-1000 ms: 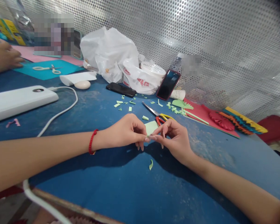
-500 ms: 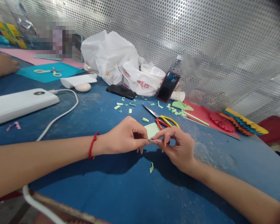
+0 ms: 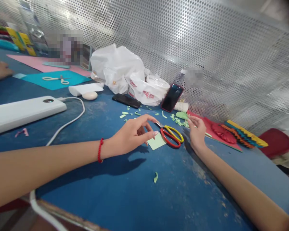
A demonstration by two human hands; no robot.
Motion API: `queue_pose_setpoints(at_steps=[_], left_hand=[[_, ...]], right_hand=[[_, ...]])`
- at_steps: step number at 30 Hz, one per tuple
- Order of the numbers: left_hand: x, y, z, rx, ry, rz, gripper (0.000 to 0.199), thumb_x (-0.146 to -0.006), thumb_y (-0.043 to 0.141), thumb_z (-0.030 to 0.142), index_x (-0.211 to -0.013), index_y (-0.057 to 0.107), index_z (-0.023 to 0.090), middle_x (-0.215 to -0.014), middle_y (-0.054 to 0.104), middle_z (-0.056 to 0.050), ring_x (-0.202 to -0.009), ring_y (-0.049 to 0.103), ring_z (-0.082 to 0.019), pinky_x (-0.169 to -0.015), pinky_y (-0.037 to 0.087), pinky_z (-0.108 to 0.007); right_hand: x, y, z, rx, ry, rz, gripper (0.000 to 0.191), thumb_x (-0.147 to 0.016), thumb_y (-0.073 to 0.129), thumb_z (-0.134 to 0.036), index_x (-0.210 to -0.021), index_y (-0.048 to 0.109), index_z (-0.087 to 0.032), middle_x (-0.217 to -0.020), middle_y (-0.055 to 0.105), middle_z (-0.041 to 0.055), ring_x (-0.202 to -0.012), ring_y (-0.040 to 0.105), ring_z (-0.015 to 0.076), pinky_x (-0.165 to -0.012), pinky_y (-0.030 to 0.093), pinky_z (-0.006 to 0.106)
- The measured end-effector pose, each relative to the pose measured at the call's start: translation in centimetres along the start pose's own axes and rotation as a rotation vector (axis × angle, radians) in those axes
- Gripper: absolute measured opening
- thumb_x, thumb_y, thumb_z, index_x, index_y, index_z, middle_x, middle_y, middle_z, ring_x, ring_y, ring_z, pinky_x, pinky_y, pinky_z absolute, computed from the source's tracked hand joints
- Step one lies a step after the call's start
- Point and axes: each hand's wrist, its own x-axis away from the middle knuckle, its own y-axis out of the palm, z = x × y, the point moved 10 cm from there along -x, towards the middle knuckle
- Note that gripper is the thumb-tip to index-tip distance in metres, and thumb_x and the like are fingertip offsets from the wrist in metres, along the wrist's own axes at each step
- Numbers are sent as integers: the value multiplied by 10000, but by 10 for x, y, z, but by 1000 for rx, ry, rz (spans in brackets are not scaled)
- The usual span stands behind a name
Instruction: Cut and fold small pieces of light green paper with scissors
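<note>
- apparently some cutting is done: green scraps (image 3: 179,121) lie scattered on the blue table (image 3: 103,199), and a curled scrap (image 3: 155,177) sits apart, nearer the person.
- the pale green square (image 3: 157,143) is flat and unpleated, partly under the scissors (image 3: 174,133).
- the left hand (image 3: 126,138) is loosely open above the square's edge, thumb and fingers parted.
- the right hand (image 3: 197,131) has its fingers drawn together beside the green fan (image 3: 181,115); whether they grip it, i cannot tell.
- the red fan (image 3: 223,133) already has its pleats.
</note>
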Motion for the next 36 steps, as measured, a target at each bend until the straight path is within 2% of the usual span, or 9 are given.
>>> queue_pose_setpoints(at_steps=[4, 7, 8, 11, 12, 17, 20, 28, 36], left_hand=[[2, 3, 3, -59, 23, -19, 325, -900, 587, 381, -1146, 566, 169, -840, 677, -19, -601, 667, -118, -568, 529, -214], [1, 3, -3, -21, -16, -13, 286, -892, 596, 362, -1095, 589, 160, -813, 683, -17, -603, 673, -122, -569, 536, -209], [1, 2, -6, 1, -31, -10, 260, -889, 599, 357, -1053, 603, 155, -805, 684, -17, -606, 676, -123, -571, 540, -206], [-2, 1, -10, 29, -63, 1, 217, -875, 611, 355, -922, 628, 144, -801, 688, -18, -603, 675, -118, -570, 541, -195], [-3, 0, -11, 27, -66, 3, 217, -871, 613, 357, -904, 631, 143, -803, 691, -17, -600, 673, -117, -568, 538, -194], [-4, 5, -10, 16, -84, -41, 220, -866, 602, 347, -792, 632, 142, -701, 675, -5, -574, 655, -121, -552, 517, -197], [-3, 10, -12, -16, -92, -78, 250, -877, 586, 354, -762, 637, 138, -658, 671, -9, -565, 645, -121, -552, 506, -197], [8, 39, -6, 155, -89, -345, 400, -918, 541, 436, -712, 650, 111, -590, 653, -37, -553, 650, -123, -526, 502, -174], [13, 43, 9, -63, 60, -377, 400, -901, 560, 471, -683, 600, 138, -590, 653, -19, -546, 582, -110, -528, 409, -194]], right_hand=[[21, 1, -40, 36, -137, 15, 194, -866, 591, -309, -1012, 609, -182, -1096, 652, 100, -1059, 589, 244, -944, 427, 437], [49, 17, -90, -22, -280, -155, 127, -936, 533, -272, -1007, 624, -217, -1021, 659, 67, -997, 602, 216, -906, 436, 387], [59, 29, -103, -40, -307, -287, 122, -948, 523, -259, -987, 633, -227, -966, 660, 54, -938, 607, 203, -862, 448, 364], [114, 78, -136, -184, -413, -1007, 89, -914, 609, -273, -966, 672, -237, -931, 691, 36, -894, 613, 190, -879, 453, 356], [128, 84, -140, -221, -418, -1157, 91, -883, 660, -297, -950, 684, -240, -914, 691, 33, -899, 612, 194, -887, 452, 359], [152, 93, -139, -231, -354, -1442, 208, -744, 805, -346, -888, 717, -224, -893, 669, 36, -886, 586, 190, -878, 451, 353], [158, 94, -137, -247, -309, -1480, 135, -767, 788, -320, -773, 706, -213, -832, 648, 23, -835, 575, 169, -840, 453, 329], [134, 93, -105, -422, 141, -1130, 227, -909, 609, -410, -803, 574, -213, -788, 598, 3, -745, 567, 144, -710, 479, 277], [132, 93, -116, -375, -15, -1130, 307, -922, 578, -453, -756, 638, -201, -778, 628, 22, -743, 568, 155, -723, 475, 296]])
